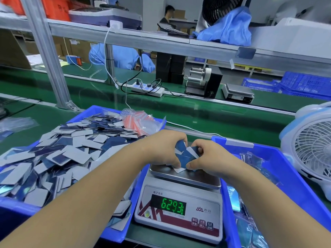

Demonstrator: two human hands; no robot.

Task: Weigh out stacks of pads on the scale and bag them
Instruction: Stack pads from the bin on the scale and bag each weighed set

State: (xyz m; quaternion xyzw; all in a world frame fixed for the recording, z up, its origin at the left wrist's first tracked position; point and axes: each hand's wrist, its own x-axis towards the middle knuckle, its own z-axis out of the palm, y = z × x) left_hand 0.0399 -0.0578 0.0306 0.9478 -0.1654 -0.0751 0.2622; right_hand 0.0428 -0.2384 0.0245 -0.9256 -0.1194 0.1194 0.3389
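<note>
Both hands, left hand (162, 149) and right hand (208, 156), pinch a loose stack of pads (186, 153) on the scale (179, 208). Weighing is underway; bagging remains, and the left bin (16, 203) is still heaped.

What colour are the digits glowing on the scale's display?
Bright green on a black panel; the scale's display shows clearly in the head view, just below the hands.

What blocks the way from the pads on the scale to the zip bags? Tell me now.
Nothing visible does. Both hands, left and right, grip the pads over the scale pan; the zip bags lie unobstructed on the left bin's far corner.
</note>
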